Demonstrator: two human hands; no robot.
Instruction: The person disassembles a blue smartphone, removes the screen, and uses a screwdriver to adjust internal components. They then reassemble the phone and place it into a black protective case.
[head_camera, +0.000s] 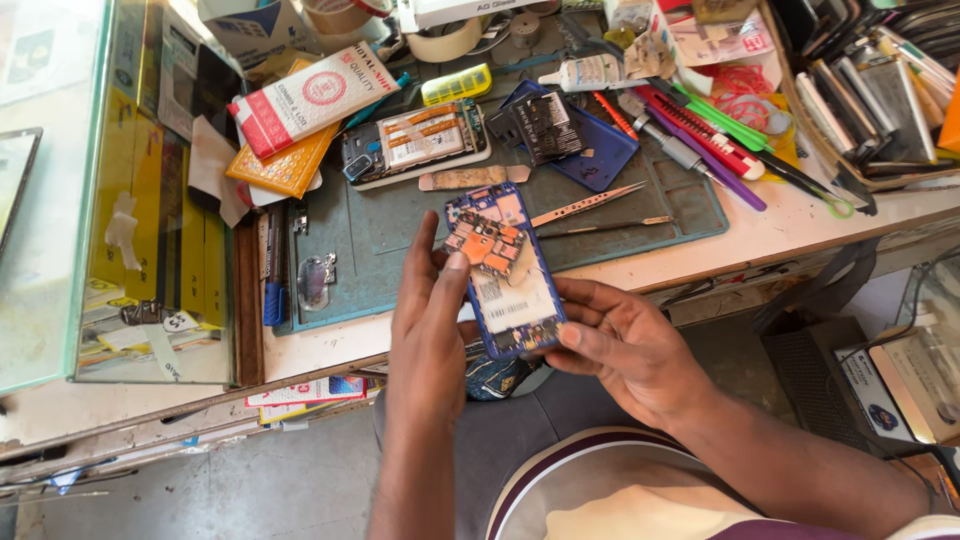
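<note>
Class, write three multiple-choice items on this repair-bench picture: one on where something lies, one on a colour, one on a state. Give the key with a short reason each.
1. Where do the tweezers lie?
A. on the green mat
B. on the floor
C. in the right hand

2. What colour is the frame of the held phone?
A. red
B. blue
C. white

3. In what state is the held phone?
A. back cover on
C. wrapped in a box
B. back off, insides showing

Key: 1 A, the tweezers rest on the mat beyond the phone. 2 B, its rim is blue all round. 3 B, boards and battery are bare while the left hand and right hand hold it.
</note>
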